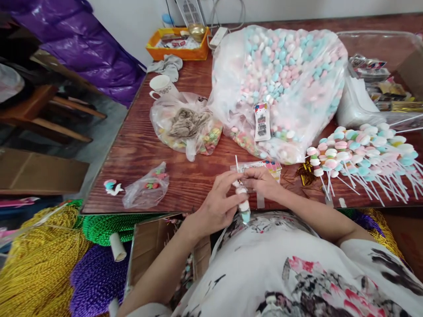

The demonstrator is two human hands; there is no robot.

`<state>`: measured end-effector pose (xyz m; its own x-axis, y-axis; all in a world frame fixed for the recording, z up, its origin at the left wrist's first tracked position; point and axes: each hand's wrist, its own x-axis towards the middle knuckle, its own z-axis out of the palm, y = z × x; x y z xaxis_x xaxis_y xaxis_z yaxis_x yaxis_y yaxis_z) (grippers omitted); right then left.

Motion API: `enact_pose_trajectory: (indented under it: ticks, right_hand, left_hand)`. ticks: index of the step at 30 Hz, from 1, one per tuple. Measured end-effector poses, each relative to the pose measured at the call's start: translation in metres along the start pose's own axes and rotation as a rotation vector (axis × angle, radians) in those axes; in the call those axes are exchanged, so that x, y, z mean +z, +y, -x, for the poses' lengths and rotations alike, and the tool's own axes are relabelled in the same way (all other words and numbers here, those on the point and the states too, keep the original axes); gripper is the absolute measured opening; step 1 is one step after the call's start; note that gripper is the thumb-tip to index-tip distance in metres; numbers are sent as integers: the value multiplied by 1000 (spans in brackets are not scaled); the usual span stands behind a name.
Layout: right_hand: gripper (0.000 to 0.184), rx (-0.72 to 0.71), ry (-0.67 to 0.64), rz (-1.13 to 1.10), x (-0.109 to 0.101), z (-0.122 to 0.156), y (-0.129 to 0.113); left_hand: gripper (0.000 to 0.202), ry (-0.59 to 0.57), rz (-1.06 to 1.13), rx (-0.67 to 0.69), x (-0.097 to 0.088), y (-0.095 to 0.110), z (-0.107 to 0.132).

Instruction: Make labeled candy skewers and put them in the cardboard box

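Note:
My left hand (220, 202) is closed round a white stick threaded with pastel marshmallows (243, 207), held upright over the table's near edge. My right hand (261, 181) pinches the top of the same skewer, its fingers curled against a clear printed wrapper (264, 166) lying on the table. Beyond my hands a big clear bag of pink, blue and white marshmallows (284, 79) lies slumped. A pile of finished marshmallow skewers (363, 152) fans out to the right.
The wooden table (142, 145) also bears a smaller bag of coloured sweets (187, 127), a small bag (147, 189), a white mug (161, 86), an orange tray (178, 44) and a clear bin (383, 75). An open cardboard box (155, 251) and tinsel bundles (42, 264) sit below.

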<state>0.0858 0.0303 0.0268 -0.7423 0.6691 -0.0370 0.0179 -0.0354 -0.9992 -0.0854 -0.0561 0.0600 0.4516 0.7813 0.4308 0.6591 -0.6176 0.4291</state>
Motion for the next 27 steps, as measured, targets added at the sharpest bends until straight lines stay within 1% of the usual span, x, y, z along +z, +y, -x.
enact_pose_trajectory:
  ticks: [2, 3, 4, 5, 6, 7, 9, 10, 11, 12, 13, 14, 15, 16, 17, 19, 21, 22, 23, 24, 25, 27]
  right_hand:
    - [13, 134, -86, -174, 16, -4, 1]
    - [13, 173, -122, -212, 25, -4, 1]
    - [14, 182, -152, -209, 34, -4, 1]
    - [14, 157, -180, -164, 42, -4, 1]
    - [12, 99, -209, -75, 48, -2, 1]
    - [10, 21, -234, 49, 51, -1, 0]
    - [13, -131, -272, 330, 48, 2, 0]
    - [16, -176, -287, 449, 44, 4, -1]
    - [17, -194, -309, 539, 37, 7, -1]
    - [19, -189, -342, 606, 31, 10, 0]
    - [20, -163, -379, 666, 25, 13, 0]
    - [21, -126, -415, 726, 21, 17, 0]
    - [22, -82, -440, 796, 18, 20, 0]
    - [22, -30, -446, 879, 17, 24, 0]
    - [23, -1, -450, 941, 16, 27, 0]
    - [23, 27, -460, 1018, 15, 33, 1]
    - [24, 33, -476, 1058, 14, 39, 3]
    - [24, 33, -484, 1068, 12, 41, 4]
    - [24, 33, -486, 1073, 10, 43, 5]
    - [24, 33, -483, 1072, 8, 44, 7]
    - [25, 31, -477, 1065, 7, 44, 8]
    - [25, 31, -463, 1050, 7, 43, 9]
  left_hand:
    - [31, -35, -147, 91, -1, -1, 15]
    - [31, -49, -201, 137, -4, -1, 23]
    - [32, -64, -247, 174, -7, 1, 32]
    - [32, -82, -289, 179, -13, 4, 42]
    - [31, -102, -325, 157, -20, 9, 54]
    - [29, -138, -360, 92, -29, 15, 69]
    - [23, -239, -424, -142, -48, 24, 105]
    - [24, -296, -473, -287, -57, 27, 124]
    - [25, -368, -529, -423, -64, 28, 141]
    - [26, -466, -587, -571, -68, 29, 155]
    - [25, -564, -633, -711, -69, 29, 165]
    - [23, -664, -644, -837, -64, 30, 168]
    - [20, -736, -620, -941, -56, 30, 167]
    - [18, -761, -544, -1008, -42, 30, 160]
    - [21, -742, -445, -1034, -26, 29, 150]
    - [37, -665, -276, -1035, 12, 25, 125]
    - [53, -635, -188, -1065, 46, 22, 106]
    - [55, -633, -174, -1082, 58, 22, 101]
    - [57, -627, -151, -1076, 66, 22, 99]
    - [57, -615, -120, -1050, 70, 24, 101]
    - [56, -593, -81, -1008, 69, 25, 105]
    - [50, -514, 9, -915, 62, 25, 119]
